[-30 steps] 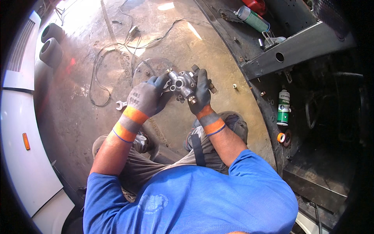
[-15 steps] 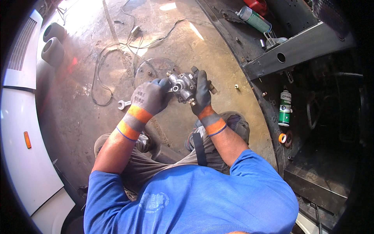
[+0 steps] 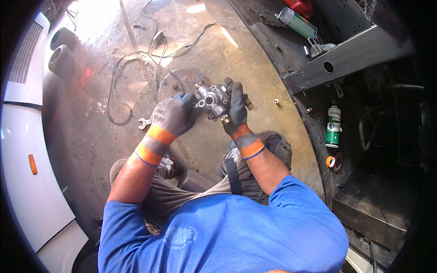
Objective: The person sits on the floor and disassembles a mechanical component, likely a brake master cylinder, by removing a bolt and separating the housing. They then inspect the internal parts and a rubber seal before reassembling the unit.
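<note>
My right hand (image 3: 236,107) grips a metal valve-like housing (image 3: 218,102) from its right side, thumb along the edge. Brass fittings stick out of this housing, and a round opening faces up. In my left hand (image 3: 173,113) is a combination wrench (image 3: 143,123); its open jaw shows to the left of the glove. The wrench's ring end lies at the housing's left side, and I cannot tell whether it sits on a fitting. Both hands wear grey gloves with orange-striped cuffs, and the palm sides of the fingers are hidden.
A thin cable (image 3: 114,91) loops over the concrete floor ahead. At right, a dark metal frame (image 3: 350,52) holds a green-and-white spray can (image 3: 333,126), another can (image 3: 298,22) and an orange tape roll (image 3: 330,161). A white vehicle panel (image 3: 34,150) stands at left.
My left hand has shifted slightly left, and the ring end of the wrench shows more clearly beside the housing. The housing has turned a little in my right hand.
</note>
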The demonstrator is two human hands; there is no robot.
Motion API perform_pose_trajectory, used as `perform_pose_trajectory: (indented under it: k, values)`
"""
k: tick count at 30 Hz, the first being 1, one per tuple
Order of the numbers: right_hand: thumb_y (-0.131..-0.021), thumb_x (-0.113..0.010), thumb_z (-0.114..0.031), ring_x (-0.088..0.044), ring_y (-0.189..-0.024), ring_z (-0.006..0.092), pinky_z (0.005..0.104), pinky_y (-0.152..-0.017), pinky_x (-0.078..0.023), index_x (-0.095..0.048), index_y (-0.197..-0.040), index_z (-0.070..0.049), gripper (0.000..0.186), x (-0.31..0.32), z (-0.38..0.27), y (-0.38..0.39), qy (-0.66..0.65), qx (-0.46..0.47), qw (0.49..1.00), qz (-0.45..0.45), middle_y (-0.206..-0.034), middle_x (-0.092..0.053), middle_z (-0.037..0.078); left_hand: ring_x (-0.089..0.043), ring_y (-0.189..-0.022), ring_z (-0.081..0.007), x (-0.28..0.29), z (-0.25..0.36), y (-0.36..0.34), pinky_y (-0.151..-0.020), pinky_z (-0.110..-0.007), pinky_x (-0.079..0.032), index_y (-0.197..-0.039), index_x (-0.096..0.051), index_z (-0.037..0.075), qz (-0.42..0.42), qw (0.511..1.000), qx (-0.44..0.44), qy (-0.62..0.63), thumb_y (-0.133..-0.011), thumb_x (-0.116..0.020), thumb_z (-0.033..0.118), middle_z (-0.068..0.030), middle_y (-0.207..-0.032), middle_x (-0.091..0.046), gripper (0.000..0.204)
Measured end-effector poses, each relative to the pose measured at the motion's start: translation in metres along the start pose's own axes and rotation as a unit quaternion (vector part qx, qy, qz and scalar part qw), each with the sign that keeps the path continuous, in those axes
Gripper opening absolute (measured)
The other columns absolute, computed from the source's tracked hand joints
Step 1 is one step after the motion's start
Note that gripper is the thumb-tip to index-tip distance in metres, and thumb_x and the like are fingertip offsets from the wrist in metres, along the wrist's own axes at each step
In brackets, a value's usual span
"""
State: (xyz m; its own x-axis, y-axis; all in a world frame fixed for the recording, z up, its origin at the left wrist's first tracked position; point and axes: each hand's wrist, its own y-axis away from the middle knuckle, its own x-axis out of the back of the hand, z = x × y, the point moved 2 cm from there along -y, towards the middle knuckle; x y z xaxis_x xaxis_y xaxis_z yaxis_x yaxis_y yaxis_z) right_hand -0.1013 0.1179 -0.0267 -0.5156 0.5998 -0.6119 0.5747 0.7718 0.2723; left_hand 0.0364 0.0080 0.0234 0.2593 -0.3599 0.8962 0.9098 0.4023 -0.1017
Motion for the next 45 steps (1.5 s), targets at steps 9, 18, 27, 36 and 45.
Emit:
perform_pose_trajectory:
  k: [9, 18, 27, 36, 45]
  values:
    - [-0.102, -0.036, -0.057, -0.059, -0.108, 0.0168, 0.0314, -0.094, -0.050, -0.043, -0.138, -0.004, 0.065, -0.002, -0.002, 0.005, 0.045, 0.013, 0.999, -0.026, -0.121, -0.058, 0.008, -0.063, -0.078, -0.0419, -0.004, -0.001, -0.003, -0.063, -0.050, -0.049, -0.105, -0.058, 0.009, -0.026, 1.000, -0.002, -0.008, -0.086, -0.063, 0.022, -0.0169, -0.090, -0.064, 0.024]
    - [-0.102, -0.034, -0.058, -0.059, -0.106, 0.0153, 0.0305, -0.092, -0.050, -0.046, -0.137, -0.005, 0.065, 0.004, 0.002, 0.001, 0.108, 0.048, 0.992, -0.038, -0.119, -0.059, 0.006, -0.063, -0.073, -0.0425, -0.008, -0.002, -0.001, -0.063, -0.052, -0.049, -0.103, -0.056, 0.009, -0.015, 1.000, -0.004, -0.009, -0.084, -0.065, 0.026, -0.0184, -0.088, -0.063, 0.027]
    - [-0.102, -0.034, -0.058, -0.059, -0.105, 0.0144, 0.0302, -0.092, -0.050, -0.045, -0.138, -0.005, 0.066, 0.005, 0.004, -0.003, 0.018, 0.017, 0.999, -0.043, -0.119, -0.059, 0.006, -0.063, -0.077, -0.0428, -0.004, 0.004, -0.002, -0.063, -0.052, -0.049, -0.097, -0.059, 0.009, 0.041, 0.999, -0.013, 0.027, -0.087, -0.061, 0.020, -0.0191, -0.084, -0.064, 0.015]
    - [-0.101, -0.035, -0.059, -0.059, -0.107, 0.0149, 0.0304, -0.093, -0.050, -0.046, -0.137, -0.004, 0.066, 0.003, 0.001, 0.000, 0.030, 0.012, 0.999, -0.015, -0.120, -0.059, 0.007, -0.063, -0.076, -0.0426, -0.005, 0.004, -0.001, -0.063, -0.051, -0.049, -0.096, -0.060, 0.009, 0.086, 0.994, -0.017, 0.071, -0.086, -0.062, 0.021, -0.0182, -0.083, -0.064, 0.016]
    - [-0.102, -0.035, -0.057, -0.060, -0.109, 0.0169, 0.0310, -0.094, -0.050, -0.044, -0.140, -0.003, 0.067, -0.002, -0.005, 0.005, 0.022, 0.019, 1.000, -0.002, -0.123, -0.059, 0.009, -0.064, -0.076, -0.0423, 0.002, 0.007, -0.001, -0.064, -0.050, -0.050, -0.101, -0.061, 0.012, 0.070, 0.996, -0.008, 0.060, -0.086, -0.062, 0.020, -0.0171, -0.085, -0.064, 0.017]
